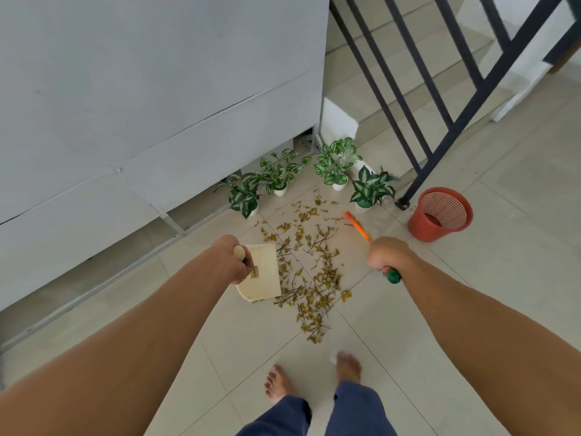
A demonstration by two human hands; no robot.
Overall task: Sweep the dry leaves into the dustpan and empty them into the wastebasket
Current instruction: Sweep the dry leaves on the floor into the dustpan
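The dry leaves (306,269) lie scattered on the tiled floor (471,247) between the 2 hands, their left edge touching the open lip of the cream dustpan (262,276). The left hand (234,258) has its grip clenched on the dustpan's wooden handle. The right hand (388,254) is clenched round the brush (358,226) (green butt below the fist, blurred orange end above the leaves). The red wastebasket (440,215) stands upright, well right of the leaves, near 4 potted plants (334,166).

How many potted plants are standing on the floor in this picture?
4, in an arc beyond the dry leaves: one leftmost, one beside it, one by the wall corner, one near the wastebasket at. None seems hidden.
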